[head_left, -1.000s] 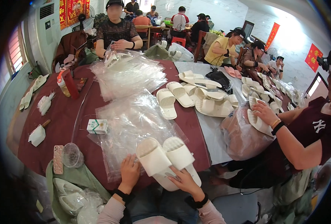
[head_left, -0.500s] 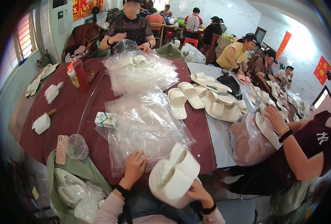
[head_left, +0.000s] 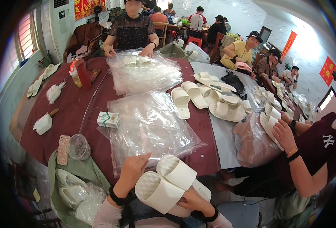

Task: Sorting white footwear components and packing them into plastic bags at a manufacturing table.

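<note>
- Currently, a pair of white slippers (head_left: 152, 192) is held at the near edge of the desk (head_left: 77, 106), in front of the person's lap, the two lying side by side with their open toes turned to the left and far.
- By the right hand (head_left: 195, 201) the pair is gripped from the right, with the fingers closed around the straps' side.
- The left hand (head_left: 133, 169) is placed just left of the pair, at the near edge of the near bags (head_left: 149, 129); its fingers are pressed together and pointed far and right. Whether a bag is pinched cannot be told.
- The near bags, clear and flat, are stacked at the middle of the desk, with a white box (head_left: 108, 119) set at their left edge.
- Beyond them, the far bags (head_left: 145, 81) are handled by a co-worker (head_left: 132, 34).
- To the right, white slippers are heaped in a loose pile (head_left: 223, 110).
- Farther right, a slipper (head_left: 268, 123) is held by another co-worker (head_left: 308, 152) above a clear sack (head_left: 253, 142).
- On the left, a phone (head_left: 63, 150) is laid beside a clear tub (head_left: 79, 147); nearer, wrapped slippers (head_left: 86, 211) are gathered in a green sack (head_left: 54, 182).
- At the far left, a red bottle (head_left: 83, 76) is stood.
</note>
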Demonstrator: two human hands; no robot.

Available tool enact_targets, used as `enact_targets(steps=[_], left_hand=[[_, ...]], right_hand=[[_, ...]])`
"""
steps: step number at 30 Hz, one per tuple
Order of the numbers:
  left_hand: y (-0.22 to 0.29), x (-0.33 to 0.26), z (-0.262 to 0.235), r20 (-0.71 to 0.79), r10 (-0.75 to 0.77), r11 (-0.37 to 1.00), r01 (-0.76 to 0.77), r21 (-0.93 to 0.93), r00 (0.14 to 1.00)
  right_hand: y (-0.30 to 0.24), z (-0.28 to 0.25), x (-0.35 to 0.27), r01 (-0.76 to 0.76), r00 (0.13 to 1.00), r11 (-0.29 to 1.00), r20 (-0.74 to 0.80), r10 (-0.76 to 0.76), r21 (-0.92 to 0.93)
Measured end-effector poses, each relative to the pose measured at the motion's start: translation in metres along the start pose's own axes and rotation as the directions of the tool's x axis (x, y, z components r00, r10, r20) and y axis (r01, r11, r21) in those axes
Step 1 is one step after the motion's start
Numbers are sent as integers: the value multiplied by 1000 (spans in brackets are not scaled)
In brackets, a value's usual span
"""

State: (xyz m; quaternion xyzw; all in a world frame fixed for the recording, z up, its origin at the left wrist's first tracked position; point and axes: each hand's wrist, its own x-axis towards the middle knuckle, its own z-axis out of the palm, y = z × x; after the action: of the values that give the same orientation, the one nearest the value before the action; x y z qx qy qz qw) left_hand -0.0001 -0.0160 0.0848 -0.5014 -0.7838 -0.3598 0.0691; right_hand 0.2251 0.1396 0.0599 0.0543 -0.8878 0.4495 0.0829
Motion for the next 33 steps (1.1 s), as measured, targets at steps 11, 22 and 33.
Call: enact_targets(steps=[11, 22, 33], left_hand=[[14, 0, -15, 127, 32, 982, -8, -191, 991], [45, -13, 10, 257, 274, 950, -302, 75, 927], [40, -15, 21, 193, 270, 961, -276, 9, 944]], right_hand=[[18, -16, -4, -215, 953, 976, -225, 204, -24], [11, -5, 26, -259, 916, 955, -351, 194, -147], [8, 7, 39, -333, 803, 921, -574, 163, -205]])
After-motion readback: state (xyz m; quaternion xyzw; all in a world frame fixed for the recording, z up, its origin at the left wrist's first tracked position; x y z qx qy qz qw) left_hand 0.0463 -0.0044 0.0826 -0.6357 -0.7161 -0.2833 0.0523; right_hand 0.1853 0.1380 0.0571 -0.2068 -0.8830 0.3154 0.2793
